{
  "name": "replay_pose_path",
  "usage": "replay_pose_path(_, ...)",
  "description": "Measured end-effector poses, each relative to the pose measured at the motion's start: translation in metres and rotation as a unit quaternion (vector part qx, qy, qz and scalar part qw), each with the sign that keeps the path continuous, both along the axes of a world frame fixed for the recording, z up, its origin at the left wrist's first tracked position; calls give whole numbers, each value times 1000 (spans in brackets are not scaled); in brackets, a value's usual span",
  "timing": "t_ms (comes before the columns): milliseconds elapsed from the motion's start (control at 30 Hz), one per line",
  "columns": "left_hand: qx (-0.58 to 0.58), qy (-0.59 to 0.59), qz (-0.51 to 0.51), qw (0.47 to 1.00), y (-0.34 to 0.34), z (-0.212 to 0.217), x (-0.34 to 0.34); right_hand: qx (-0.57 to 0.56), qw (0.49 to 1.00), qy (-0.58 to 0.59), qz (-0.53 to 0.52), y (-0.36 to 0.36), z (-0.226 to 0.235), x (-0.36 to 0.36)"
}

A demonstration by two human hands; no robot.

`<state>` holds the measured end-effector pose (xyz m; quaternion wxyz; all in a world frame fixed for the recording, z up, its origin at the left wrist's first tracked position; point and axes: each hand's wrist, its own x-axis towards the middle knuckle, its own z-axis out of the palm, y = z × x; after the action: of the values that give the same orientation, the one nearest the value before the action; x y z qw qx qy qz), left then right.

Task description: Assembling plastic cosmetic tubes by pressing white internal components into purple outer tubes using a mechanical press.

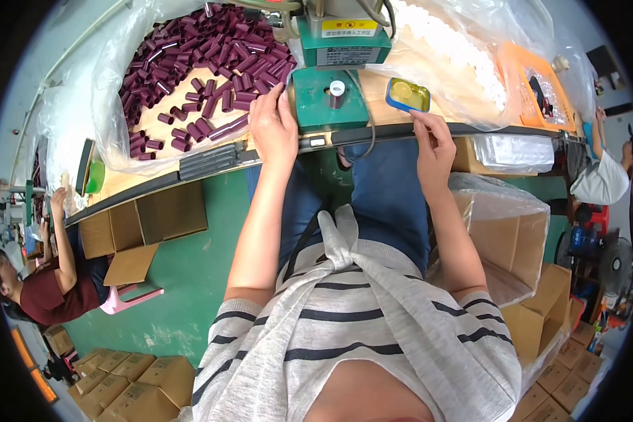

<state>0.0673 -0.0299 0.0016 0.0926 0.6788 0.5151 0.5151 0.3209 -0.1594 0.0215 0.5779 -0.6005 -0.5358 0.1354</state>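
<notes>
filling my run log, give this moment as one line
left hand: beside purple tubes | right hand: at blue-rimmed tin, contact unclear | white-topped cylinder: upright on green press base

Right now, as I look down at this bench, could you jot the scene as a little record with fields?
Left hand: beside loose purple tubes; grip unclear
Right hand: at a small blue-rimmed tin; contact unclear
Middle: white-topped cylinder standing on a green machine base
Right side: pile of white pieces, orange basket
Far left: seated co-worker
Floor: cardboard boxes
</notes>
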Motion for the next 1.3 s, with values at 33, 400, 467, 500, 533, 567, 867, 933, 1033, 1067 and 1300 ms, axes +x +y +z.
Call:
replay_pose_path(33, 8, 1, 2, 1000, 0, 1, -1, -2, 1000, 6, -1, -2, -2, 1)
replay_pose_path(400, 15, 21, 11, 1000, 2, -3, -3, 1, 999, 41, 13, 0, -9, -11)
replay_pose_path(467, 13, 22, 12, 1000, 1, -2, -2, 23, 999, 35, 26, 11, -5, -20)
replay_pose_path(500, 10, 24, 14, 1000, 1, -2, -2, 17, 999, 14, 42, 17, -1, -23)
replay_pose_path(533, 11, 23, 16, 1000, 1, -2, -4, 11, 998, -6, 62, 24, 5, -29)
replay_pose_path(567, 14, 23, 15, 1000, 1, -3, -4, 26, 996, -34, 74, 33, 9, -35)
replay_pose_path(867, 12, 27, 12, 999, -4, 3, -6, -70, 963, -179, 189, 105, 8, -60)
replay_pose_path(933, 17, 23, 10, 1000, -4, 2, -3, -46, 969, -179, 163, 103, 2, -63)
replay_pose_path(1033, 14, 26, 9, 1000, -4, 1, 0, -44, 962, -252, 90, 101, -6, -70)
replay_pose_path(1067, 13, 27, 10, 1000, -4, 1, -2, -52, 960, -260, 85, 100, -6, -70)
replay_pose_path(1300, 28, -4, -22, 999, -3, 2, -13, -48, 953, -293, 56, 101, -5, -78)
